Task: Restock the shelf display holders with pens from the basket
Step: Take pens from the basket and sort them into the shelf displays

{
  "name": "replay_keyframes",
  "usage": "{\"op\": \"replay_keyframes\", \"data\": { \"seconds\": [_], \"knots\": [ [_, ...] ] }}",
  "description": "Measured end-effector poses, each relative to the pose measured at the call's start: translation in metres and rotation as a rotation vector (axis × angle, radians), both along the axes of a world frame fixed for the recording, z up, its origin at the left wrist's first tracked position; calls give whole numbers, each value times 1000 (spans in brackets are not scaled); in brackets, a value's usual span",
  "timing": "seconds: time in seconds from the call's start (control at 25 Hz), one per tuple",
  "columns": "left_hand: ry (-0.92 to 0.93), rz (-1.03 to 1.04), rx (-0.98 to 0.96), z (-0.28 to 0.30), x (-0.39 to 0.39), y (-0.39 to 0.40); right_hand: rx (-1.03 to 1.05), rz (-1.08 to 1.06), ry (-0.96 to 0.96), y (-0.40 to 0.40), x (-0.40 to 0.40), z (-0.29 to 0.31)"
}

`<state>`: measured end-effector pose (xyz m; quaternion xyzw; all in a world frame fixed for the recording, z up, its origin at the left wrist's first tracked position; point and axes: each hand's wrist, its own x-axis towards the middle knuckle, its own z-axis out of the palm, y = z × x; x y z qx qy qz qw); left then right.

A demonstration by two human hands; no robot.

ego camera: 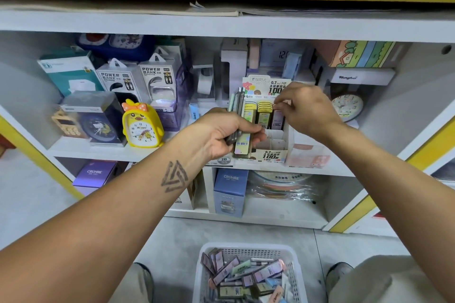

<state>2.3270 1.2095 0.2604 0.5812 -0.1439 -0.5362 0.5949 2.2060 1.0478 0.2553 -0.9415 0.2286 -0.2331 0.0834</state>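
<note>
My left hand (221, 134) grips a bundle of slim refill cases (242, 145), standing upright in front of the cardboard display holder (273, 155) on the middle shelf. My right hand (305, 108) pinches a pink case (277, 120) at its top, in the holder's back right slot. Yellow cases (264, 113) fill the slot beside it. The holder's front compartments look bare. On the floor between my feet stands a white basket (204, 275) with several more cases (246, 275) in purple, green, blue and pink.
A yellow chick alarm clock (141, 125) and power bank boxes (138, 81) stand left of the holder. A round clock (347, 107) sits behind my right hand, a pink box (310, 155) beside the holder. Blue and purple boxes (230, 189) fill the shelf below.
</note>
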Motion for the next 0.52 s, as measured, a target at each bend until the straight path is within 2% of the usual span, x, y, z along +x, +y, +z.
{"op": "replay_keyframes", "data": {
  "seconds": [0.08, 0.12, 0.16, 0.28, 0.36, 0.52],
  "knots": [
    [3, 3, -15, 1, -1, -2, 529, 62, -167, 15, 6, 6],
    [0, -1, -24, 1, -3, -2, 736, 92, -191, 23, 9, 8],
    [-3, -11, -28, 1, -4, -2, 846, 101, -177, 28, 11, 7],
    [20, -78, -15, 3, -7, 0, 990, 78, -157, 32, 9, 8],
    [32, -38, -11, 4, -3, -1, 1023, 23, -252, 26, 4, 15],
    [68, 158, -8, 3, 15, 1, 831, -41, -507, 14, -1, 27]
  ]
}}
